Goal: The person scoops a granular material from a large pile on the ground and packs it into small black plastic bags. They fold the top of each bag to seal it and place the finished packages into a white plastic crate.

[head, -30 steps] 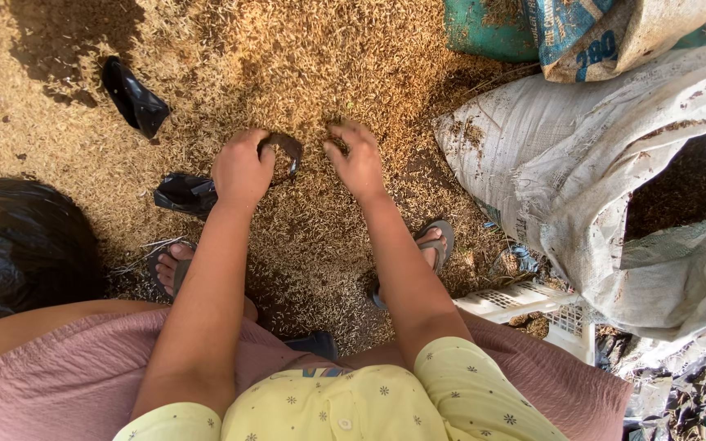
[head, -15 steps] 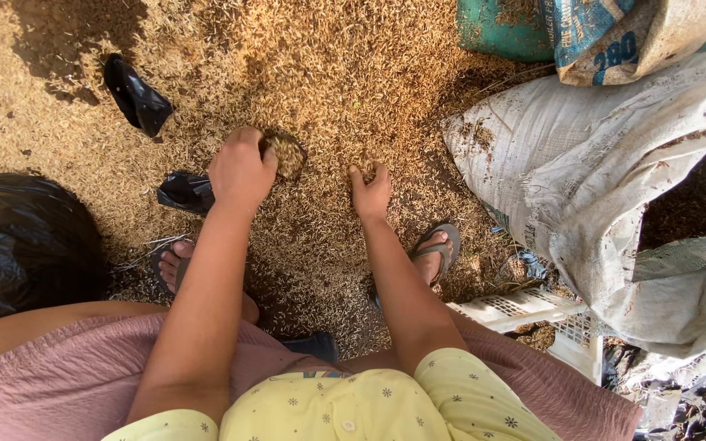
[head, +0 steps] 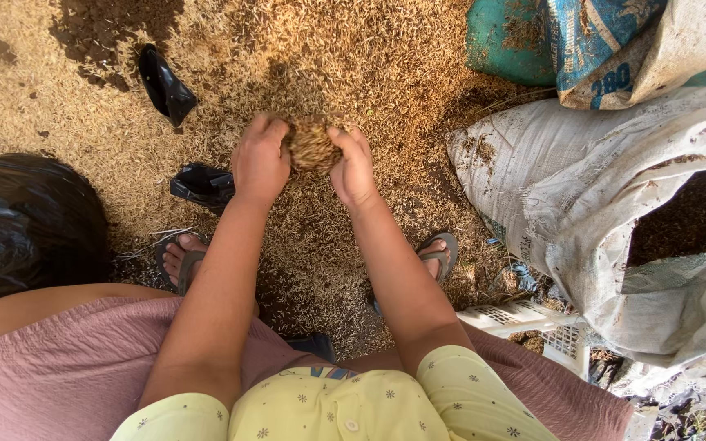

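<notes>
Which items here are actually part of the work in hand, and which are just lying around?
In use:
- left hand and right hand, cupped around a clump of husks
- husk layer on the ground
- open white sack on the right, possibly

Lying about:
- black plastic scraps
- black bag
- white crate
- teal and blue sacks

A white woven sack [head: 614,212] gapes open at the right, a black plastic bag [head: 26,220] sits left, and a white crate [head: 533,322] lies beside a grey sandal [head: 443,249].
</notes>
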